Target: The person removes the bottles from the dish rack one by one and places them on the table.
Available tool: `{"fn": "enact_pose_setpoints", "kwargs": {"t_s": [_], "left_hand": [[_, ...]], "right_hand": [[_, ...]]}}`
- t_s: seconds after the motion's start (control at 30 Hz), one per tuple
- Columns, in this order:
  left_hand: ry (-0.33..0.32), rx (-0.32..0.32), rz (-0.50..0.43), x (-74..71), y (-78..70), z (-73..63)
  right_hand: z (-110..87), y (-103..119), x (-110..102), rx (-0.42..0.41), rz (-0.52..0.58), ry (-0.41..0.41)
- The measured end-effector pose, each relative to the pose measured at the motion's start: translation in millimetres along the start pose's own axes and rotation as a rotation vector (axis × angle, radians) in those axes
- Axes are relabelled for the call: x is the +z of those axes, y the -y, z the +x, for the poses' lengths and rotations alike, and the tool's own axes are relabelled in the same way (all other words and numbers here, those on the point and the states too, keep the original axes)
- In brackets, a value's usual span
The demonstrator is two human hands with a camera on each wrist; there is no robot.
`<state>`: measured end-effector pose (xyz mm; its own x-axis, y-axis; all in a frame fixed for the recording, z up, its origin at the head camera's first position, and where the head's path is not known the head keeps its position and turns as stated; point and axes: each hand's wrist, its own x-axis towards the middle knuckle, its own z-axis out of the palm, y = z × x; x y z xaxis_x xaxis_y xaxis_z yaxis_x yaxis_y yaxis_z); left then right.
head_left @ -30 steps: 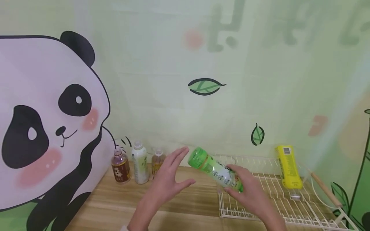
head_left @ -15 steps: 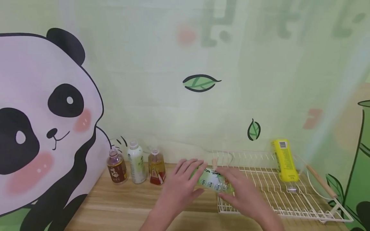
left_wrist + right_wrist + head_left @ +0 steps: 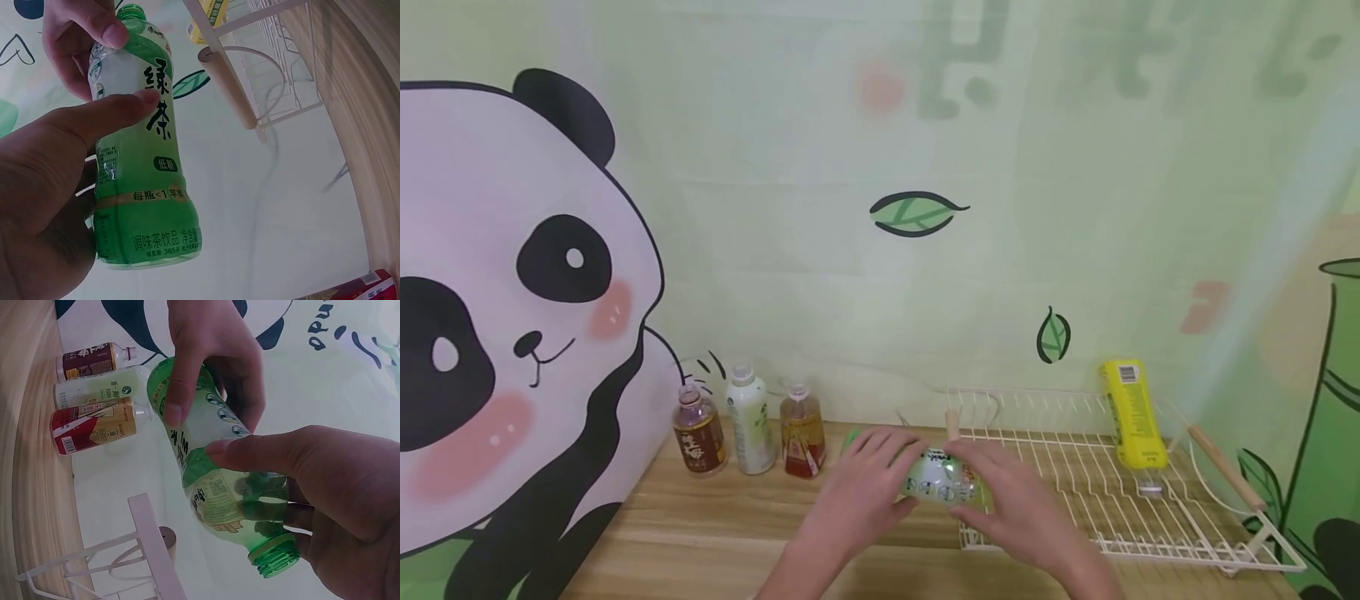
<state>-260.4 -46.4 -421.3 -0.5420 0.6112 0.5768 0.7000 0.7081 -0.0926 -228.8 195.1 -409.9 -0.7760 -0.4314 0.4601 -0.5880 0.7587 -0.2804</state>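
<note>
Both hands hold one green tea bottle (image 3: 936, 482), lying nearly level above the wooden table. My left hand (image 3: 867, 487) wraps its base end, thumb across the label in the left wrist view. At the neck end, my right hand (image 3: 1011, 504) grips it with thumb and curled fingers. The right wrist view shows the bare threaded neck (image 3: 275, 556), without a cap, pointing away from the left hand. See-through green plastic shows around the label, and much of the bottle is covered by fingers in the head view.
Three bottles stand at the back left: a brown-labelled one (image 3: 698, 437), a white one (image 3: 750, 425) and a red-and-yellow one (image 3: 802, 437). On the right is a white wire rack (image 3: 1075, 546) with wooden handles. A yellow bottle (image 3: 1135, 417) leans upside down in it.
My left hand has moved right and taken hold of the bottle's base end. The bottle has gone from slanting to nearly level, while my right hand keeps its grip and shifts slightly left.
</note>
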Motion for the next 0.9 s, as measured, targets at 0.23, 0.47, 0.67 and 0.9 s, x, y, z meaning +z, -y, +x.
{"fn": "enact_pose_setpoints", "kwargs": {"t_s": [0.23,0.47,0.67,0.9], "left_hand": [[0.005,-0.006,0.017,-1.3,0.8,-3.0],[0.037,0.010,0.060,-5.5,-2.4,-1.2],[0.056,0.024,0.078,-6.2,-5.0,-2.2],[0.070,0.002,0.040,-6.6,-1.3,-2.2]], "right_hand": [[0.5,3.3,0.4,0.042,0.018,0.007],[0.9,2.9,-1.3,0.060,0.026,0.016],[-2.0,2.6,-2.1,0.038,0.042,0.028],[-1.6,3.7,-1.5,0.044,0.043,0.017]]}}
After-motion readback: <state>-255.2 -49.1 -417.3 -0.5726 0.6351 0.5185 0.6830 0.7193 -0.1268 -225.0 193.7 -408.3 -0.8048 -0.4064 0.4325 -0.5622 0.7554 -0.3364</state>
